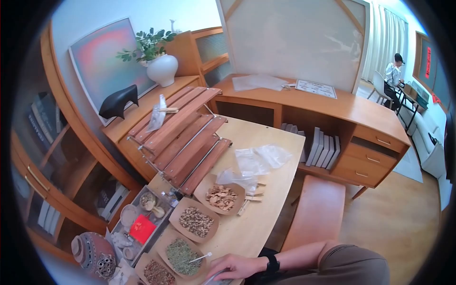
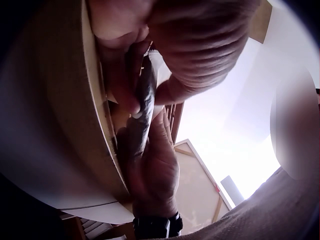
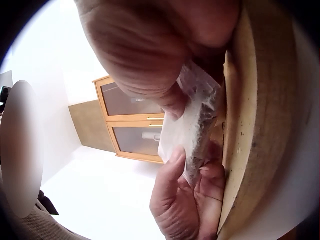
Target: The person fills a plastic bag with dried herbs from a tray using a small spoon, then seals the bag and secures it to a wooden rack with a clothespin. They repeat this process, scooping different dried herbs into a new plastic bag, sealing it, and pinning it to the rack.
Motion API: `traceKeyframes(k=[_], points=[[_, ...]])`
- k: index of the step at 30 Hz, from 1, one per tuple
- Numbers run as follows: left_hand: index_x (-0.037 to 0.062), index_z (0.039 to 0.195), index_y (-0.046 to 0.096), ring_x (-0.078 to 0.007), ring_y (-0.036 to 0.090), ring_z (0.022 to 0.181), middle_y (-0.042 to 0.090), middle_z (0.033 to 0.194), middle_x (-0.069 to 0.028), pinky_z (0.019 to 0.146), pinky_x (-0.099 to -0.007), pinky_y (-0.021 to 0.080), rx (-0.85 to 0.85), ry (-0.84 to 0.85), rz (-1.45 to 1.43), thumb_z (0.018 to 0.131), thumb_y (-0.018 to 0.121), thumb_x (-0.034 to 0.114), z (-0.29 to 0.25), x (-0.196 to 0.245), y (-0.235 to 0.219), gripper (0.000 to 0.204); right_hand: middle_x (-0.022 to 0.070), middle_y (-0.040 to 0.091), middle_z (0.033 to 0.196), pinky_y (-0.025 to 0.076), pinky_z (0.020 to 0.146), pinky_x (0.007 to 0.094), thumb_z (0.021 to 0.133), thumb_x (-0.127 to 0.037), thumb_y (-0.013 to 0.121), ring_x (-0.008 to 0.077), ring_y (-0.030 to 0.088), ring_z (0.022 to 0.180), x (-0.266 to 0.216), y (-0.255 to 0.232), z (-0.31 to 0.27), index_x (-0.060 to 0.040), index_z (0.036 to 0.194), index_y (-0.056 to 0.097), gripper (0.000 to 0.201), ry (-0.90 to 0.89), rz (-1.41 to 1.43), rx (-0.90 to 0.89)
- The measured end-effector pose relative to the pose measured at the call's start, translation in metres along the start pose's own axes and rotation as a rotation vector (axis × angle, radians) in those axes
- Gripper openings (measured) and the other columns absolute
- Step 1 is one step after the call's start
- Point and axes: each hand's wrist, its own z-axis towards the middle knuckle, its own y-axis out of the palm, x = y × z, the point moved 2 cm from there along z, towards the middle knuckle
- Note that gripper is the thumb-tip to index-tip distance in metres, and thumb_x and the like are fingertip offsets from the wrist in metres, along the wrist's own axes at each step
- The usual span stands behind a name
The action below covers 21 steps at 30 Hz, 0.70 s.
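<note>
A small translucent bag (image 3: 197, 132) with dark dried bits inside is held between both hands at the table's near edge. My right hand (image 1: 235, 266), with a dark watch at its wrist, pinches one side of it. Seen close in the left wrist view, my left hand (image 2: 195, 47) grips the other side between thumb and fingers; it lies outside the head view. Just beyond the right hand stands a paper tray of green dried herbs (image 1: 176, 254), a white-handled small spoon (image 1: 202, 258) resting in it. A tray of reddish dried bits (image 1: 159, 274) is beside it.
Trays of brown pieces (image 1: 195, 222) and dried slices (image 1: 221, 197) stand farther along. Clear bags (image 1: 261, 159) and wooden clips (image 1: 249, 203) lie near a tiered wooden rack (image 1: 185, 142). A box (image 1: 159, 223) holds a red packet (image 1: 142, 229). A bench (image 1: 316, 204) stands right; a person sits far off.
</note>
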Motion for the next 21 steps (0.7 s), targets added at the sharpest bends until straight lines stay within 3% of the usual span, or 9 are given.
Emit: traceKeyframes(k=[4,6,7,11,14,17,21], points=[[-0.0022,0.122,0.065,-0.0149,0.066,0.087,0.070,0.103,-0.0081,0.079,-0.0315,0.056,-0.026,0.083,-0.167,0.104,0.071,0.008,0.002,0.006,0.001,0.021,0.0106,0.070,0.102,0.053,0.085,0.0342,0.101,-0.007,0.072,0.0224,0.068,0.094,0.003,0.003,-0.001,-0.0013,0.122,0.075,0.023,-0.001,-0.032,-0.007],[-0.0011,0.120,0.064,-0.0109,0.062,0.082,0.068,0.099,-0.0054,0.074,-0.0268,0.053,-0.049,-0.128,-0.281,0.105,0.070,0.008,0.003,0.006,0.001,0.019,0.0112,0.072,0.105,0.053,0.082,0.0331,0.102,-0.005,0.072,0.0222,0.068,0.095,-0.002,0.004,-0.003,-0.0015,0.123,0.077,0.022,-0.064,-0.094,-0.030],[-0.0011,0.120,0.064,-0.0109,0.062,0.082,0.068,0.099,-0.0054,0.074,-0.0268,0.053,-0.035,-0.135,-0.285,0.105,0.070,0.008,0.004,0.004,0.000,0.019,0.0112,0.072,0.105,0.053,0.082,0.0331,0.102,-0.005,0.072,0.0222,0.068,0.095,-0.003,0.004,-0.003,-0.0015,0.123,0.077,0.022,-0.060,-0.089,-0.045],[-0.0003,0.118,0.062,-0.0090,0.060,0.081,0.067,0.099,-0.0045,0.072,-0.0244,0.050,-0.072,-0.152,-0.303,0.106,0.067,0.007,-0.001,-0.003,-0.004,0.015,0.0096,0.072,0.108,0.054,0.085,0.0315,0.101,-0.002,0.073,0.0197,0.068,0.098,-0.008,0.006,-0.003,-0.0021,0.124,0.077,0.024,0.087,-0.070,-0.045],[-0.0002,0.120,0.063,-0.0085,0.061,0.083,0.068,0.103,-0.0034,0.073,-0.0235,0.050,-0.009,-0.100,-0.506,0.106,0.065,0.003,-0.004,-0.018,-0.001,0.014,0.0087,0.073,0.107,0.053,0.089,0.0295,0.098,0.000,0.075,0.0181,0.068,0.101,-0.017,0.014,-0.004,-0.0028,0.119,0.080,0.021,0.266,0.200,0.095],[-0.0002,0.122,0.065,-0.0077,0.062,0.085,0.069,0.102,-0.0030,0.074,-0.0231,0.051,-0.017,-0.088,-0.452,0.107,0.065,0.003,-0.003,-0.004,-0.006,0.015,0.0085,0.073,0.108,0.053,0.088,0.0288,0.097,0.005,0.073,0.0168,0.068,0.098,-0.002,0.021,-0.015,-0.0024,0.113,0.082,0.020,0.153,0.041,0.115],[-0.0009,0.118,0.068,-0.0074,0.063,0.082,0.070,0.097,-0.0025,0.073,-0.0238,0.052,0.020,-0.103,-0.441,0.107,0.066,0.007,-0.003,-0.001,-0.008,0.014,0.0082,0.073,0.107,0.054,0.086,0.0286,0.096,0.009,0.070,0.0156,0.068,0.096,-0.018,0.035,-0.023,-0.0018,0.108,0.083,0.020,0.159,0.050,0.206]])
